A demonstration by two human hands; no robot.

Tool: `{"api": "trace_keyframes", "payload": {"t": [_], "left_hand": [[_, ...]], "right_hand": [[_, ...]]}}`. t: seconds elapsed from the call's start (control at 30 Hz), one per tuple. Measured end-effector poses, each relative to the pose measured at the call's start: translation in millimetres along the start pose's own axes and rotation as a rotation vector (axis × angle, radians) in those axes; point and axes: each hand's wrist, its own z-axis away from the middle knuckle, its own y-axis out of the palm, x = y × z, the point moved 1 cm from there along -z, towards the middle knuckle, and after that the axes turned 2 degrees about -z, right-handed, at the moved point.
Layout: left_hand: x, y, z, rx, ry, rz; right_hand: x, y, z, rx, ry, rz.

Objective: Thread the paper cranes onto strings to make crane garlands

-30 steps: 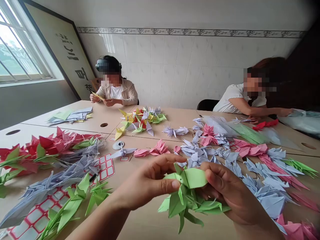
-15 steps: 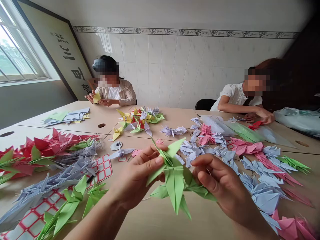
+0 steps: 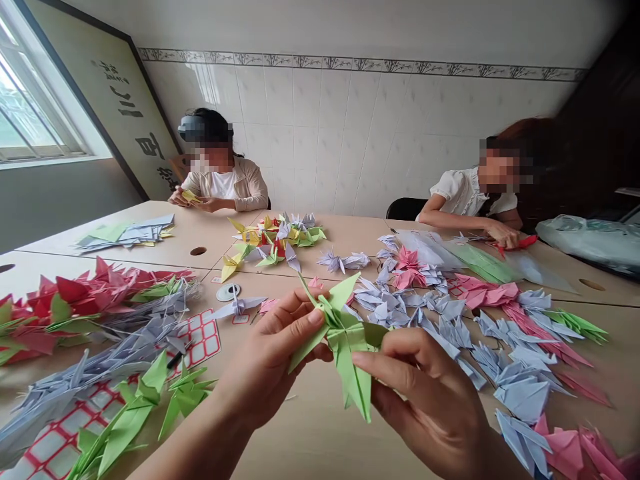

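Above the table's front part, my left hand (image 3: 283,350) pinches a bunch of light green paper cranes (image 3: 353,353) between thumb and fingers. My right hand (image 3: 433,393) is closed at the right side of the same cranes, its index fingertip pressed on a folded wing. Its other fingers hide part of the lower cranes. Left of my forearm lie more green paper cranes (image 3: 143,400) on a red-and-white label sheet (image 3: 203,337). A single pale blue crane (image 3: 239,307) rests just beyond my left hand, near a round white disc (image 3: 228,292).
Pink and red cranes (image 3: 90,293) pile up at the left; strings of blue cranes (image 3: 525,387) spread at the right. Mixed-colour cranes (image 3: 277,237) and paper sheets (image 3: 127,233) lie farther back. Two people sit opposite, one holding yellow paper (image 3: 191,196), one handling red paper (image 3: 525,243).
My right hand has moved left and down onto the green cranes, and its index finger now presses a wing. The lower cranes, spread out before, are now gathered and partly covered by it.
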Motion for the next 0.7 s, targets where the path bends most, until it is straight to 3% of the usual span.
{"api": "trace_keyframes", "payload": {"t": [0.13,0.23,0.33,0.43,0.57,0.7], "left_hand": [[1.1,0.4,-0.4,-0.023,0.001,-0.024],[2.1,0.4,-2.2,-0.027,0.024,-0.004],[3.8,1.7,-0.8,-0.023,0.119,-0.071],[5.7,4.3,5.6,-0.038,0.242,-0.240],[8.0,7.7,13.2,-0.033,0.418,-0.639],[7.6,5.9,11.8,-0.079,0.493,-0.915]], "right_hand": [[0.6,-2.4,-4.1,-0.143,0.143,-0.062],[-3.8,-1.0,-6.5,-0.251,0.410,-0.242],[-9.5,1.1,-7.6,-0.282,0.614,-0.412],[-12.9,2.3,-8.4,-0.251,0.657,-0.507],[-13.6,4.0,-7.9,-0.241,0.653,-0.532],[-15.5,6.9,-4.6,-0.229,0.637,-0.640]]}}
